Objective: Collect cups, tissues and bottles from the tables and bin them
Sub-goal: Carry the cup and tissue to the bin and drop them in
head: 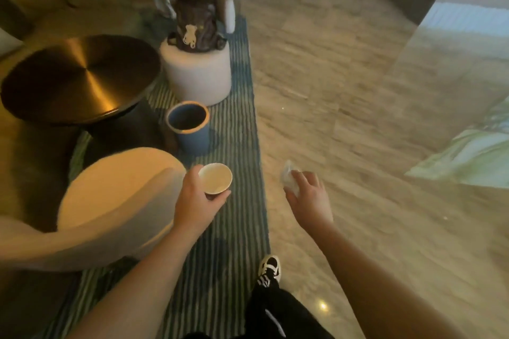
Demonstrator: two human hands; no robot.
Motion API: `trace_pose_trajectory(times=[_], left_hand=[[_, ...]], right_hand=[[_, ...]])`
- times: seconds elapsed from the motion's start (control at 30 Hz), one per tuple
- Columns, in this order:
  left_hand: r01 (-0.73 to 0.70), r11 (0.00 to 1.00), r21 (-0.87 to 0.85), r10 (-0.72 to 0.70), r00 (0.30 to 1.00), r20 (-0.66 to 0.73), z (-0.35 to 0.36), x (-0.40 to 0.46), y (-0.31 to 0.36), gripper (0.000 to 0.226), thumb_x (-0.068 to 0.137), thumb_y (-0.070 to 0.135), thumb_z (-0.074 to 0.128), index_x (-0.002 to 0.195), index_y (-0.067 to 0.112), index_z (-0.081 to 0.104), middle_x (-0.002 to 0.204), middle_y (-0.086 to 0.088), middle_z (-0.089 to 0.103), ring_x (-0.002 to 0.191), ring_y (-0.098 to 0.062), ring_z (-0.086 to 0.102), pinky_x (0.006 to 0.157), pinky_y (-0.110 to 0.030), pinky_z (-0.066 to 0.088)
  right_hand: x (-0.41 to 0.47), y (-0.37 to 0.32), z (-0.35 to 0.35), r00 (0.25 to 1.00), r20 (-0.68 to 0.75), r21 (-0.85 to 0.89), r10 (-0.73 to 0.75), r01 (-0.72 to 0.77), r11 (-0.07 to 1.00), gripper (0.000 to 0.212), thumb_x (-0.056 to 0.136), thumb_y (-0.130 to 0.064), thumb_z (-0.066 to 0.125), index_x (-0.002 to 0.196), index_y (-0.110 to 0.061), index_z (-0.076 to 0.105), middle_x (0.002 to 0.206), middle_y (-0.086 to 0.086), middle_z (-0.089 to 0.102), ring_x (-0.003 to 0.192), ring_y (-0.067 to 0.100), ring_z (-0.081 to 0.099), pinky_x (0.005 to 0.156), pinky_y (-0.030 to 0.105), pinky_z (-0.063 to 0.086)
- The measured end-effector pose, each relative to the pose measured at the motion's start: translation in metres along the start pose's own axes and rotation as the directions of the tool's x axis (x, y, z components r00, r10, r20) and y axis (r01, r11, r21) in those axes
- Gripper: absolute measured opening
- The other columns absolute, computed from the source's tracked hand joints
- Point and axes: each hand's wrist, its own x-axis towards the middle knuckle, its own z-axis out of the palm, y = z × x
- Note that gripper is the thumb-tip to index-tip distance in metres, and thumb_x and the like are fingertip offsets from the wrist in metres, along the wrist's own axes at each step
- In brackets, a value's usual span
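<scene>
My left hand (197, 201) grips a white paper cup (215, 177), held upright with its open mouth facing up and nothing visible inside. My right hand (309, 198) is closed on a crumpled white tissue (289, 177), out over the bare floor. A blue bin (190, 126) with a pale rim stands on the striped rug, ahead of the cup and a short way beyond it. The bin's inside looks dark. Both hands are short of the bin, the left one nearer to it.
A round dark metallic table (80, 77) stands to the left of the bin. A cream armchair (115, 206) sits close at lower left. A white round stool (198, 74) carrying a dark bag is behind the bin. Polished floor (358, 91) stretches to the right; my shoe (271, 268) shows below.
</scene>
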Motion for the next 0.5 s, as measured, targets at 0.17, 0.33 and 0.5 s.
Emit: trace_pose_trajectory(times=[0.17, 0.33, 0.5], left_hand=[[0.113, 0.993, 0.021, -0.109, 0.983, -0.151, 0.009, 0.122, 0.005, 0.075, 0.063, 0.040, 0.084, 0.123, 0.024, 0.041, 0.109, 0.011, 0.045, 0.096, -0.007, 0.044, 0.075, -0.025, 0.038], [0.229, 0.973, -0.011, -0.224, 0.942, -0.251, 0.020, 0.199, -0.005, 0.074, 0.064, 0.040, 0.084, 0.122, 0.025, 0.041, 0.110, 0.008, 0.047, 0.098, -0.011, 0.048, 0.077, -0.030, 0.042], [0.323, 0.946, -0.027, -0.312, 0.884, -0.348, 0.037, 0.281, -0.037, 0.072, 0.065, 0.035, 0.084, 0.122, 0.021, 0.043, 0.109, 0.006, 0.047, 0.098, -0.011, 0.047, 0.077, -0.030, 0.040]], right_hand=[[0.139, -0.013, -0.008, 0.989, 0.091, 0.008, -0.115, 0.115, 0.993, 0.044, 0.092, -0.039, 0.053, 0.133, -0.027, 0.045, 0.130, 0.003, 0.049, 0.116, 0.026, 0.048, 0.098, 0.041, 0.043], [0.255, -0.040, 0.003, 0.957, 0.187, 0.015, -0.221, 0.222, 0.975, 0.044, 0.093, -0.038, 0.052, 0.134, -0.025, 0.045, 0.133, 0.005, 0.048, 0.119, 0.029, 0.046, 0.101, 0.046, 0.043], [0.371, -0.072, 0.039, 0.918, 0.238, 0.000, -0.317, 0.326, 0.945, 0.045, 0.094, -0.035, 0.051, 0.136, -0.021, 0.045, 0.133, 0.006, 0.047, 0.121, 0.028, 0.045, 0.102, 0.046, 0.042]])
